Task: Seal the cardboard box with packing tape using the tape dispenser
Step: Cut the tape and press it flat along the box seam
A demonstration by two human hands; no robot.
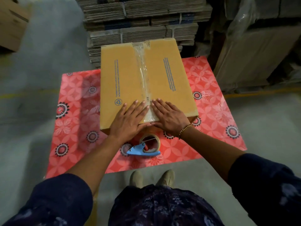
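Note:
A closed brown cardboard box [123, 82] stands on a red flowered mat [208, 101]. A strip of clear packing tape [143, 74] runs along its centre seam from the far edge to the near edge. My left hand [128, 119] lies flat on the box top just left of the seam, fingers spread. My right hand [169, 116] lies flat just right of the seam, with a gold bracelet on the wrist. Both press near the box's front edge. The blue tape dispenser [143, 150] with its tape roll [150, 141] lies on the mat in front of the box, untouched.
Stacks of flattened cardboard [143, 22] rise right behind the box. Wrapped cartons [257, 49] stand at the right, another box [11, 22] at the far left. Grey concrete floor [37, 66] surrounds the mat. My feet [153, 178] stand at the mat's near edge.

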